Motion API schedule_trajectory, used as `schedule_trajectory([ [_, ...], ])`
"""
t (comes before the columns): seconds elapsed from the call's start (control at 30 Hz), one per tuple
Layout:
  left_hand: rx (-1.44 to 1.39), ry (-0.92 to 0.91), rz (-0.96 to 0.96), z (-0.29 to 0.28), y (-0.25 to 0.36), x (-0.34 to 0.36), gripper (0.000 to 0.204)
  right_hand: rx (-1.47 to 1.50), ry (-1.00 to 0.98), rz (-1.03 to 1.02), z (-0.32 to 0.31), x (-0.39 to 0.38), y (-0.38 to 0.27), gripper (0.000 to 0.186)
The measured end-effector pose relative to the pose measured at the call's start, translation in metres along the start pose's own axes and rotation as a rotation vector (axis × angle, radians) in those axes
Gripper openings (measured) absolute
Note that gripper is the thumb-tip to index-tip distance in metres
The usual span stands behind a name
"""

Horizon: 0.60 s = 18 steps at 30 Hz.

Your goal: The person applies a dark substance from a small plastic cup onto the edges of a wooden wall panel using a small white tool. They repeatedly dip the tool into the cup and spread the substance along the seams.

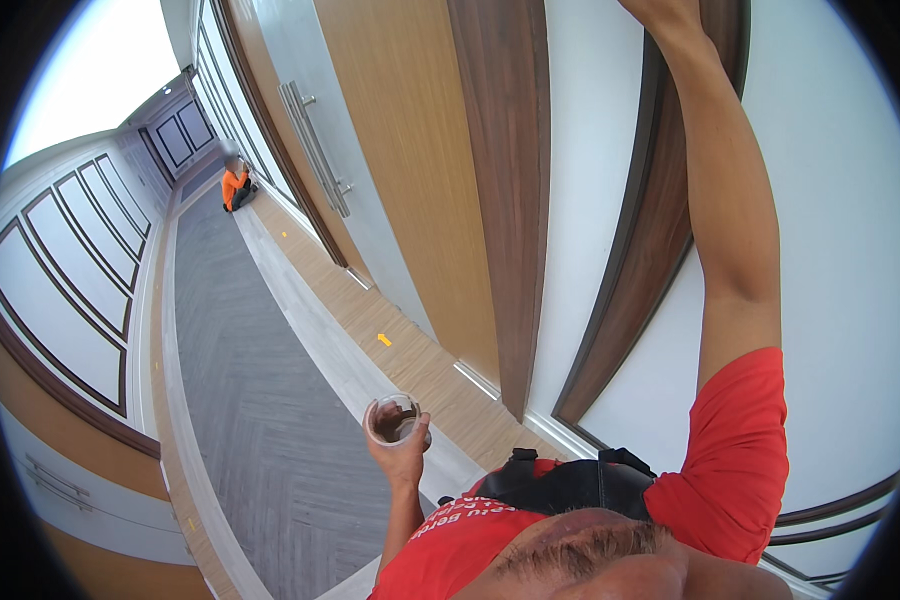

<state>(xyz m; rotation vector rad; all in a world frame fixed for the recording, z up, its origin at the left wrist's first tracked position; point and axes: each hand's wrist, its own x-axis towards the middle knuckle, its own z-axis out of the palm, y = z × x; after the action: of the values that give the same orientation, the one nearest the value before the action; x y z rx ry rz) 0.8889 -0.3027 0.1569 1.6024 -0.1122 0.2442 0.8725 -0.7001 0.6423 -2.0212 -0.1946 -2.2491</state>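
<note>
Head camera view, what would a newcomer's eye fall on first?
Probably the raised right arm, red-sleeved, reaching the top edge right of centre. Next, at lower centre, the left hand holds a clear cup. Far off, upper left, a person in orange sits or crouches on the floor.

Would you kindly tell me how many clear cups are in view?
1: the clear cup is in the left hand. The right hand is mostly beyond the upper edge, so anything there may be hidden.

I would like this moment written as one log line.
Left hand: holds clear cup; right hand: raised near dark wood trim, mostly out of view; co-worker: seated on floor
</note>
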Motion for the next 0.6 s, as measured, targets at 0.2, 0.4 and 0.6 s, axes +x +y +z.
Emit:
schedule_trajectory([
  [0.2,0.007,0.023,-0.006,-0.005,0.002,-0.002,0.088,0.007,-0.084,0.087,-0.002,-0.005,-0.008,0.023],
  [0.4,0.005,0.009,-0.009,-0.003,0.002,-0.003,0.088,0.019,-0.088,0.035,-0.004,-0.008,-0.011,0.022],
  [0.6,0.022,-0.003,-0.007,-0.001,0.004,-0.004,0.088,0.009,-0.105,0.007,-0.011,-0.021,-0.008,0.023],
])
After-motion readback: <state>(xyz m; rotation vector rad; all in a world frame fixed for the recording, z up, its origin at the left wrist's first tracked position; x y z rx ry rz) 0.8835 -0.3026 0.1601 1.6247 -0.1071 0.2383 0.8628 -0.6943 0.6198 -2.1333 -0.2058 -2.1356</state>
